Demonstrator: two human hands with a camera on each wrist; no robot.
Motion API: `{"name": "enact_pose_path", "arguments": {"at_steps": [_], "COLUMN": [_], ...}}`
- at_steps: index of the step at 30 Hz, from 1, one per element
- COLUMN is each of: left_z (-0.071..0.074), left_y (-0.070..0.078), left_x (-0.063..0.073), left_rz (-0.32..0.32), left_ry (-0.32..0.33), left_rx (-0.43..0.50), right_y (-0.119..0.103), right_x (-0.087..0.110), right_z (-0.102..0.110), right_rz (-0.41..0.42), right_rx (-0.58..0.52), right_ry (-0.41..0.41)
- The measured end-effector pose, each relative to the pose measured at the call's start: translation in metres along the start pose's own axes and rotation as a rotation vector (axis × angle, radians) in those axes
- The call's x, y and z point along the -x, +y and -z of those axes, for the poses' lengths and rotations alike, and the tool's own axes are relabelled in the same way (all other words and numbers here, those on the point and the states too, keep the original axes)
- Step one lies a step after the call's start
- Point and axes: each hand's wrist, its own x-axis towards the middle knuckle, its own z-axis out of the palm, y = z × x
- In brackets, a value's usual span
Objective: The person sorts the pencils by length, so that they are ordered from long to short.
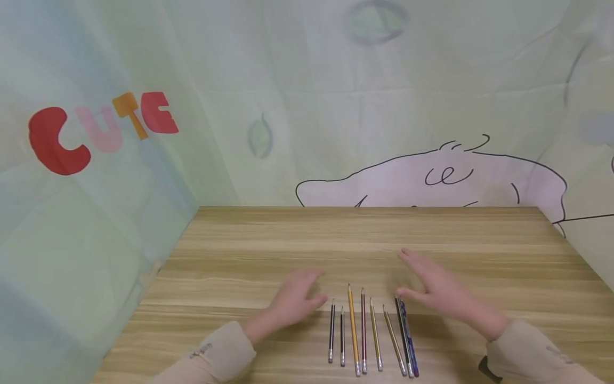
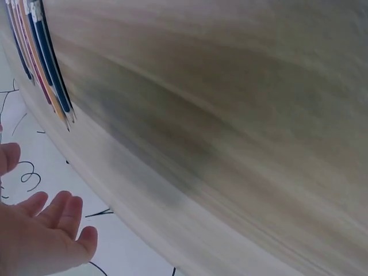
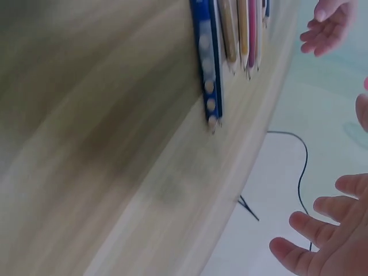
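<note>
Several pencils lie side by side on the wooden table, tips pointing away and eraser ends nearer, in the head view. From the left come two short dark pencils [image 1: 331, 333], an orange-yellow pencil [image 1: 354, 330], a maroon pencil [image 1: 364, 333], two gold pencils [image 1: 376, 336], a black pencil [image 1: 404, 338] and a blue patterned pencil [image 1: 410, 344]. The left hand [image 1: 293, 300], fingers spread and holding nothing, hovers left of the row. On the other side, the right hand [image 1: 443, 290] is spread too, its thumb near the tips of the black and blue patterned pencils. Both hands look raised off the table in the wrist views.
The wooden table [image 1: 268, 234] reaches back to a pale printed curtain [image 1: 230, 106] with a cartoon outline. On the left, the curtain bears the coloured letters CUTE [image 1: 57, 144].
</note>
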Motion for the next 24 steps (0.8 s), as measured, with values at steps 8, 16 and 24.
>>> {"name": "enact_pose_path", "arguments": {"at_steps": [8, 16, 24], "left_z": [-0.005, -0.013, -0.022], "left_y": [0.015, 0.023, 0.029], "left_x": [0.001, 0.002, -0.001], "left_rz": [0.076, 0.060, 0.027], "left_ry": [-0.086, -0.172, -0.172], "left_rx": [0.180, 0.209, 0.231], "right_y": [-0.016, -0.025, -0.033], "right_x": [-0.003, -0.004, -0.005], "right_z": [-0.016, -0.028, -0.041], "right_rz": [0.053, 0.050, 0.004], "right_rx": [-0.115, -0.334, -0.435], "right_ry": [0.079, 0.013, -0.025]}}
